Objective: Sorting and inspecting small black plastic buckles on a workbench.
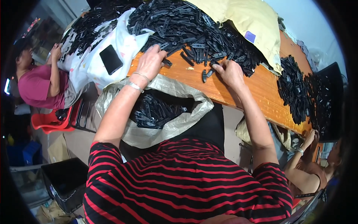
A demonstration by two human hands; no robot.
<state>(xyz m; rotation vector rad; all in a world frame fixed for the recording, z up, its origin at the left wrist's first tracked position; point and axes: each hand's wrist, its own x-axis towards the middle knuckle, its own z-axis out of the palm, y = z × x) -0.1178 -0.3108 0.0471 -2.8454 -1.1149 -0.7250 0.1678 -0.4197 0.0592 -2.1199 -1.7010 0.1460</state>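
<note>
A large heap of long, narrow black plastic parts [175,28] covers the far side of the wooden table [257,87]. At the heap's near edge, my left hand [150,62] is closed, its fingertips pinching a small black plastic part [167,63]. To its right, my right hand [230,72] grips a black plastic piece [207,74] between thumb and fingers, just above the table. The piece's exact kind is too small to tell. Against the table edge, below my left hand, an open woven sack [175,128] holds more black parts [153,110].
A black phone [111,59] lies on white sheeting [89,67] to the left. A yellowish paper sack [257,22] lies over the heap. Another pile of parts [294,89] sits at the right. One person [41,87] sits left, another [309,168] right. A black bin [65,183] stands lower left.
</note>
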